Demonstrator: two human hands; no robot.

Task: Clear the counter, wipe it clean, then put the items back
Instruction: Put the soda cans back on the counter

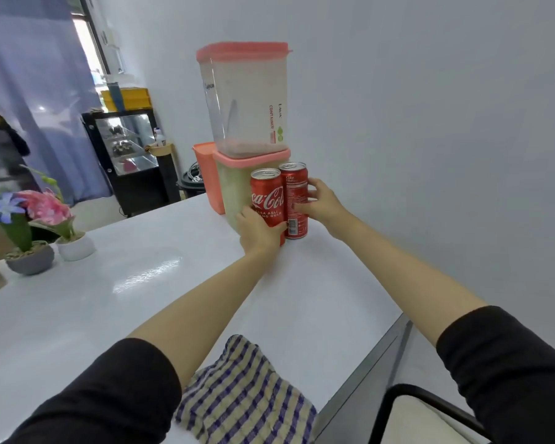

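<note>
Two red cola cans stand side by side at the far end of the white counter (141,299). My left hand (259,230) grips the left can (267,197) low on its body. My right hand (318,203) grips the right can (293,193) from its right side. Right behind the cans, a clear container with a pink lid (247,97) is stacked on a lower pink-lidded container (234,187). A checked cloth (247,398) lies crumpled near the front edge, between my forearms.
Two small potted flowers, one in a grey pot (31,259) and one in a white pot (76,246), stand at the counter's left side. An orange bin (207,174) is behind the containers. A wall runs along the right. A black chair frame (430,408) sits below the right edge.
</note>
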